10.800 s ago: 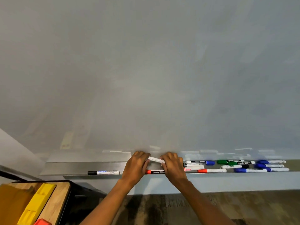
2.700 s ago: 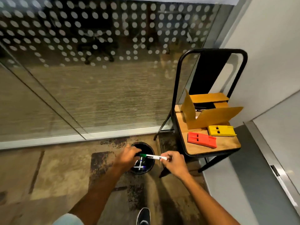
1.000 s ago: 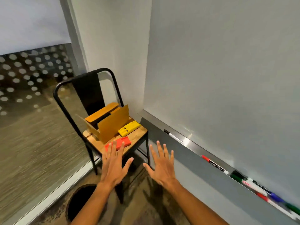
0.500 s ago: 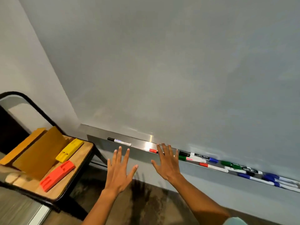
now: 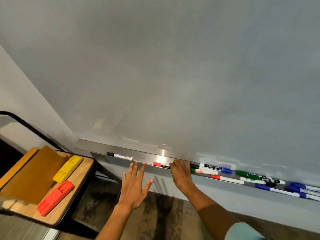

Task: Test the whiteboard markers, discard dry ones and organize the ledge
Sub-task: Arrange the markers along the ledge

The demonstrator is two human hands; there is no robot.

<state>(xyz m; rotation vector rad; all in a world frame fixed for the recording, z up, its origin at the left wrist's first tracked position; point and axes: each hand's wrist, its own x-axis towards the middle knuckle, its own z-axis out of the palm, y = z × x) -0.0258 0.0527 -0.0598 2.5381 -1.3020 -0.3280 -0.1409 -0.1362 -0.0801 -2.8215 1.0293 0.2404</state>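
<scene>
Metal ledge: right hand fingers curled over red marker, grasp unclear; left hand splayed below edge.

Metal ledge holds a black marker off left, red-capped one mid, jumble of markers right.

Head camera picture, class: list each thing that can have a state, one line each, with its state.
Left hand: open, fingers spread, holds nothing.
Right hand: fingers reach onto the ledge at the red-capped marker; grip unclear.
Black-capped marker: capped, lying alone on the ledge.
Marker cluster: capped, lying jumbled.
Cardboard box: open, on the chair.
</scene>
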